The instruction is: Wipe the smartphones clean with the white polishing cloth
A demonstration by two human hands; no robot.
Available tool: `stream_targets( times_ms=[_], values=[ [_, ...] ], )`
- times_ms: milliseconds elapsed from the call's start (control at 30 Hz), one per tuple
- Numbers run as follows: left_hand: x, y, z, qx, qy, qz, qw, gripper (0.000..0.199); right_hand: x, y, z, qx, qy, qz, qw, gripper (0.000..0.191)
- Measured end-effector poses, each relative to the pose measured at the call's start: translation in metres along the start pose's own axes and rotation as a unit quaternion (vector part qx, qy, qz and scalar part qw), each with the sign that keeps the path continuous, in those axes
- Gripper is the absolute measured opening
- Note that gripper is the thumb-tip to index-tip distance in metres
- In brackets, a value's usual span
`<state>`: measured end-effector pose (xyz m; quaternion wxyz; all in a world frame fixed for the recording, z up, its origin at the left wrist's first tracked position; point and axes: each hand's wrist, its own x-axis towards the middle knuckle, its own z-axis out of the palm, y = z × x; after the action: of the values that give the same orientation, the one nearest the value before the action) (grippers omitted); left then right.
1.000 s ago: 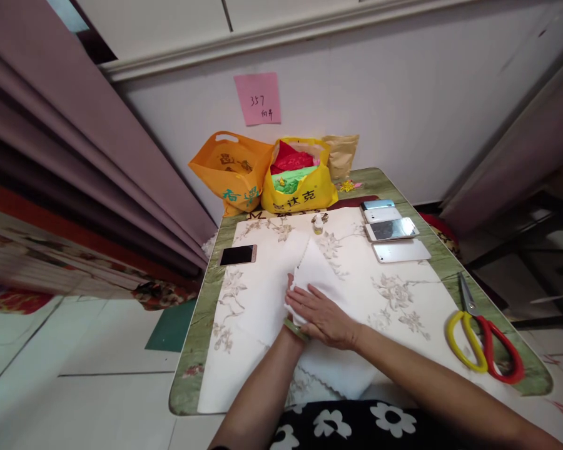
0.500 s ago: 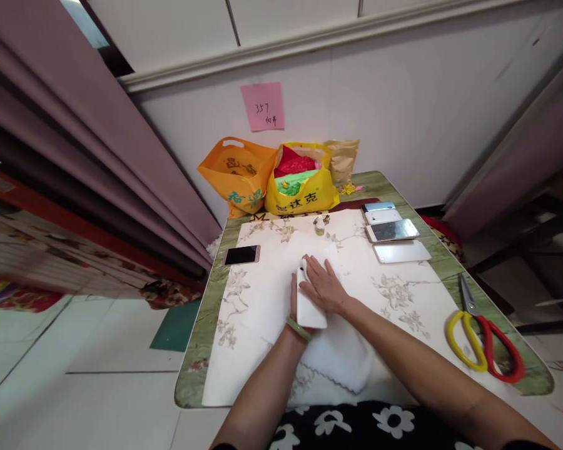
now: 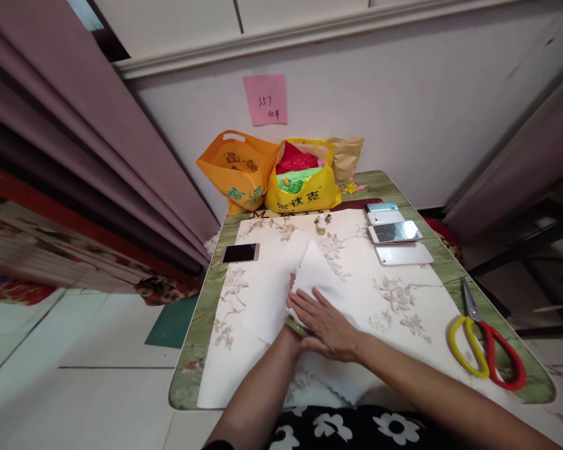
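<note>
A white cleaning cloth with zigzag edges is draped over my left hand and hides most of it. Only some fingertips show along the cloth's left edge, and a green bangle circles the wrist. The white phone seen in this hand a moment ago is now covered by the cloth. Palm down, my right hand lies flat on the cloth, its fingers stretched out. More pale cloth hangs below both wrists, near the table's front edge.
A dark-screened phone lies at left; several phones line the right side. Scissors with yellow and red handles lie near the right edge. A small bottle, an orange bag and a yellow bag stand at the back.
The cloth has come up over the white phone, which was in plain view before. My right hand has slid down toward my left wrist and now lies on the cloth.
</note>
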<state>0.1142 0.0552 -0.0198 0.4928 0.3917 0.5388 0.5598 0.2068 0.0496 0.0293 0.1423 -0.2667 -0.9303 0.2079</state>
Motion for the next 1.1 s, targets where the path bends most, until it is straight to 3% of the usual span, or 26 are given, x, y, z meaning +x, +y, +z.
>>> stream_targets(
  times_ms=[133, 200, 267, 300, 333, 367, 467, 567, 633, 733, 867, 933, 1000, 1100],
  values=[
    [0.000, -0.001, 0.034, -0.162, 0.087, 0.143, 0.972, 0.072, 0.031, 0.020, 0.000, 0.001, 0.000, 0.052, 0.999, 0.070],
    [0.013, 0.004, 0.047, -0.227, 0.119, 0.111, 0.960, 0.070, 0.043, 0.030, 0.000, -0.003, 0.000, 0.085, 0.996, 0.069],
    [0.028, 0.012, 0.047, -0.245, 0.155, 0.010, 0.957, 0.065, 0.052, 0.038, 0.000, -0.002, -0.006, 0.122, 0.993, 0.070],
    [0.035, 0.015, 0.042, -0.251, 0.126, -0.057, 0.958, 0.064, 0.056, 0.043, 0.000, 0.000, -0.007, 0.142, 0.990, 0.070],
    [0.040, 0.018, 0.035, -0.263, 0.054, -0.123, 0.955, 0.064, 0.059, 0.047, 0.000, 0.003, -0.007, 0.163, 0.987, 0.070],
    [0.042, 0.020, 0.025, -0.269, 0.020, -0.148, 0.951, 0.064, 0.061, 0.051, 0.000, 0.004, -0.004, 0.184, 0.983, 0.070],
    [0.042, 0.021, 0.000, -0.307, -0.064, -0.189, 0.931, 0.070, 0.060, 0.062, 0.002, 0.008, 0.041, 0.227, 0.973, 0.067],
    [0.036, 0.019, -0.012, -0.341, -0.093, -0.213, 0.911, 0.068, 0.046, 0.069, 0.007, 0.038, 0.154, 0.236, 0.959, 0.055],
    [0.034, 0.018, -0.013, -0.358, -0.108, -0.229, 0.899, 0.062, 0.030, 0.071, 0.008, 0.082, 0.245, 0.253, 0.932, 0.048],
    [0.031, 0.020, -0.013, -0.394, -0.152, -0.228, 0.877, 0.055, 0.004, 0.072, 0.004, 0.170, 0.357, 0.313, 0.863, 0.045],
    [0.030, 0.026, -0.016, -0.421, -0.197, -0.249, 0.849, 0.053, -0.029, 0.077, -0.010, 0.244, 0.465, 0.405, 0.749, 0.048],
    [0.032, 0.030, -0.017, -0.402, -0.188, -0.281, 0.851, 0.052, -0.042, 0.082, -0.015, 0.252, 0.495, 0.434, 0.709, 0.049],
    [0.037, 0.035, -0.017, -0.369, -0.152, -0.308, 0.864, 0.046, -0.053, 0.089, -0.019, 0.249, 0.497, 0.452, 0.698, 0.049],
    [0.045, 0.042, -0.016, -0.277, -0.065, -0.294, 0.912, 0.032, -0.066, 0.097, -0.025, 0.207, 0.479, 0.473, 0.710, 0.048]
  ],
)
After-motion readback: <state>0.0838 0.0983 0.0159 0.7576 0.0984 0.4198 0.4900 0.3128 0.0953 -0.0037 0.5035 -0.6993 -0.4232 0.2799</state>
